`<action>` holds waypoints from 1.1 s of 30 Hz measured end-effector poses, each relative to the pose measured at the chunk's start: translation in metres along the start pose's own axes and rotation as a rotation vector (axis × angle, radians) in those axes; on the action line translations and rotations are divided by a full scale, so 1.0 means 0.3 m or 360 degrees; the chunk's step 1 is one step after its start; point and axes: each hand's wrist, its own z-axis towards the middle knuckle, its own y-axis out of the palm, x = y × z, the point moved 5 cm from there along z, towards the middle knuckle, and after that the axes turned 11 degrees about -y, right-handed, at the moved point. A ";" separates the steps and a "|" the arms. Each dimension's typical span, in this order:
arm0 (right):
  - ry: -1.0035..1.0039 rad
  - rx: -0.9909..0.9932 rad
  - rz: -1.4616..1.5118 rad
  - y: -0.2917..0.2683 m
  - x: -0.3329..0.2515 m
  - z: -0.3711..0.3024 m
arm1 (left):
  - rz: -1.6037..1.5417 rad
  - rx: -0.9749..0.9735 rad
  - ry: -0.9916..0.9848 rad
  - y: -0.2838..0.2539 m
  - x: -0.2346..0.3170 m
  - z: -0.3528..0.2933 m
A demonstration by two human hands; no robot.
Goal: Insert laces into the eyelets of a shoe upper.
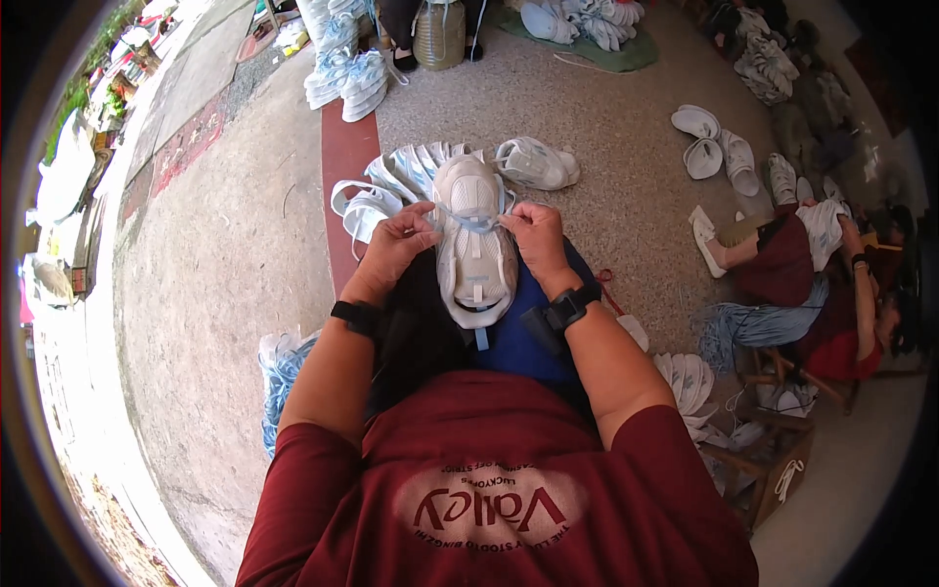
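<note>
A white sneaker [476,269] rests on my lap, its toe pointing away from me and its heel loop near my body. A light blue shoelace [472,224] crosses the lower eyelets over the tongue. My left hand [399,245] is closed in a pinch on the lace at the shoe's left side. On the right side, my right hand [541,238] pinches the lace too, fingertips close to the upper. Just beyond the toe lies a row of white and pale blue shoe uppers [411,168]. Another white sneaker [536,163] lies to their right.
A bundle of blue laces [284,382] hangs by my left side. White shoes [722,147] lie on the floor to the right. There a seated person [831,313] handles a white shoe, near more blue laces [753,328] and a wooden stool [763,470]. Stacked shoes [342,73] stand ahead.
</note>
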 end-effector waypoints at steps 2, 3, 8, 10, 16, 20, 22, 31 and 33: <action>-0.0021 0.0027 -0.0040 -0.012 -0.003 0.003 | -0.0023 -0.0005 -0.0005 0.004 -0.003 0.006; -0.0043 0.0054 -0.0079 -0.022 -0.006 0.003 | -0.0046 -0.0010 -0.0011 0.008 -0.004 0.011; -0.0128 -0.0206 -0.0576 0.028 -0.049 0.011 | -0.0066 0.0063 -0.0032 -0.032 -0.027 -0.016; -0.0706 -0.0106 -0.0816 0.056 -0.081 0.005 | -0.0139 0.0063 -0.0037 -0.019 -0.004 -0.025; -0.0171 0.0015 -0.0586 0.035 0.025 0.019 | 0.0006 0.0044 0.0005 0.073 0.053 -0.085; 0.0118 0.0120 0.0087 0.031 0.050 -0.012 | 0.1188 -0.0178 0.0574 0.249 0.164 -0.123; 0.0261 0.0199 0.0673 0.052 0.019 -0.022 | 0.1345 -0.0181 0.0644 0.281 0.202 -0.130; 0.0057 0.0430 0.0646 0.006 0.023 -0.007 | -0.0084 0.0573 0.0084 -0.020 0.158 -0.074; 0.0135 0.0438 0.0717 -0.014 0.039 -0.010 | 0.0015 0.0110 -0.0161 0.089 0.164 -0.096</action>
